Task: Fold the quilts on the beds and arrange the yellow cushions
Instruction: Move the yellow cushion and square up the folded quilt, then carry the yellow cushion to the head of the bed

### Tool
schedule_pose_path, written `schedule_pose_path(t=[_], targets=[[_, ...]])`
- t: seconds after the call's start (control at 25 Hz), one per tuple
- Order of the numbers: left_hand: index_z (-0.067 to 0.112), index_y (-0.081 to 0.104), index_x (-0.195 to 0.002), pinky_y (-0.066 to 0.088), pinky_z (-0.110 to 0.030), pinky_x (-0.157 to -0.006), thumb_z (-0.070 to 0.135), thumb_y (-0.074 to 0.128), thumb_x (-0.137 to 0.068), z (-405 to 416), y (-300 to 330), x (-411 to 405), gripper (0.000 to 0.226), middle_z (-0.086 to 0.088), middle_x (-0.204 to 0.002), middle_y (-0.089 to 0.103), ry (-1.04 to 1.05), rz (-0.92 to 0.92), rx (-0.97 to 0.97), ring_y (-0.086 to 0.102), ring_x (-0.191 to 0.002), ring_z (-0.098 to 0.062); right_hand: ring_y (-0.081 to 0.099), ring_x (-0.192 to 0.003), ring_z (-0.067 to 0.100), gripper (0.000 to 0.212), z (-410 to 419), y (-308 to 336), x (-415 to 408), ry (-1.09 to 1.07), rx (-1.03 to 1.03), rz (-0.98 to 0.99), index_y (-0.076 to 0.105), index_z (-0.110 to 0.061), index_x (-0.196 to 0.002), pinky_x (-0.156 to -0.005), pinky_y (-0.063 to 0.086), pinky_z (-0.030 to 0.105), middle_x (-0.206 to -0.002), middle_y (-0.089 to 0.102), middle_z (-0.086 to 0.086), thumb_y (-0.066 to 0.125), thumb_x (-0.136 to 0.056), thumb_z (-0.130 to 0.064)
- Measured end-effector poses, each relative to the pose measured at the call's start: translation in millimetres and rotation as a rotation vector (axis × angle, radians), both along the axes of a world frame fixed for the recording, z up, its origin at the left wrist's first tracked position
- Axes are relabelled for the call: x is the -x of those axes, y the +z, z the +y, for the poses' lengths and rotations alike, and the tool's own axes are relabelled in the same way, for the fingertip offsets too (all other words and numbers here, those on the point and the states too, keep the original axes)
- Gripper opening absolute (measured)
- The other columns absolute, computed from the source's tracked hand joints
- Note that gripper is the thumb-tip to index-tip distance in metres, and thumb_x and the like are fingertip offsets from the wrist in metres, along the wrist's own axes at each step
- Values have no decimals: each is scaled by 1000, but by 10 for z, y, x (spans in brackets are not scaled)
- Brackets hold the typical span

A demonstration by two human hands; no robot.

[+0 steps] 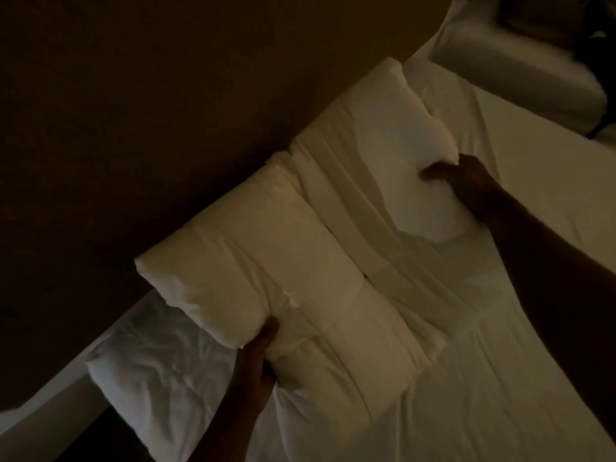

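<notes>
Quilt of thick white folded padding (300,235) runs seven to one o'clock, your left hand (258,358) and right hand (463,176) gripping opposite ends.

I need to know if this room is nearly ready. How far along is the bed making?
Done: the white quilt is already folded into a thick bundle on the bed. In hand: the left hand and right hand each grip an end of it. Left: no yellow cushions show, and the pillow looks rumpled.
</notes>
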State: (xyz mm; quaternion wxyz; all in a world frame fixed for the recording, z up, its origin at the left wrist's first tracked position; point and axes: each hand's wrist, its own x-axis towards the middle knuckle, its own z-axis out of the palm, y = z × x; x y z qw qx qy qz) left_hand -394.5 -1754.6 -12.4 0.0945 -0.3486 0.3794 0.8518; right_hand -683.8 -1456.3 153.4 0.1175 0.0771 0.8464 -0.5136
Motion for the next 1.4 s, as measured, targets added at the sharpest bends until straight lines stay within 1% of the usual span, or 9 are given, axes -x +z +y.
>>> schedule_pose_path(t=[0.12,0.2,0.36,0.48,0.6,0.76,0.88,1.12,1.4], targets=[[4,54,-137,34,-52,-114,36,87,-68,43,-174,348,84,-19,-137,58,11,29,29,55,-129,-33,59,-100,20,61,-19,-204,551,-27,-99,76,60,-21,-123,-81,48,34,-107,63,-5,74,-71,-49],[9,54,-138,35,-53,-113,37,83,-74,6,-423,590,76,-16,-138,58,7,19,99,55,-129,-32,54,-111,24,77,-58,-501,913,-69,-375,146,49,-20,-135,-96,44,39,-122,58,0,68,-73,-61],[15,61,-131,49,-51,-101,48,82,-75,-107,-956,667,69,-11,-131,64,42,-154,265,62,-120,-30,18,-146,36,86,-367,-1467,1034,85,-788,197,17,-18,-154,-118,13,57,-159,20,13,49,-87,-62],[19,63,-127,53,-45,-97,62,84,-63,-153,-1116,660,79,-1,-123,69,101,-246,391,66,-111,-23,-4,-150,33,77,-682,-2276,486,341,-798,69,8,-35,-154,-117,0,61,-164,-1,2,35,-90,-68],[21,62,-129,53,-46,-98,69,80,-61,-198,-1060,618,86,-4,-125,67,18,-230,359,65,-113,-25,-16,-148,32,73,-824,-2605,168,337,-777,62,0,-38,-153,-117,-5,61,-164,-9,0,24,-91,-69],[26,40,-148,49,-38,-99,75,56,-79,-680,-985,706,86,-5,-149,48,56,-149,465,50,-131,-22,-4,-150,32,66,-1129,-2522,-287,221,-669,107,14,-34,-154,-119,2,58,-164,4,4,25,-95,-61],[42,43,-142,47,-50,-100,66,69,-77,-982,-846,1037,74,6,-142,55,159,-93,397,54,-128,-23,3,-150,35,61,-1507,-2520,-1097,276,-695,216,20,-26,-154,-118,10,59,-163,13,10,21,-99,-53],[18,47,-143,48,-45,-102,23,66,-93,-938,-718,886,54,-3,-132,59,228,-129,680,59,-116,-23,-5,-151,30,70,-1648,-2422,-2280,333,-690,182,9,-20,-156,-121,6,52,-164,1,9,34,-100,-53],[13,44,-137,58,-51,-79,56,48,-96,-828,-607,406,60,-12,-114,60,57,-351,679,64,-95,-31,-7,-151,28,70,-1399,-2354,-3278,535,-698,92,9,-22,-156,-121,9,52,-164,-2,4,36,-98,-49]])
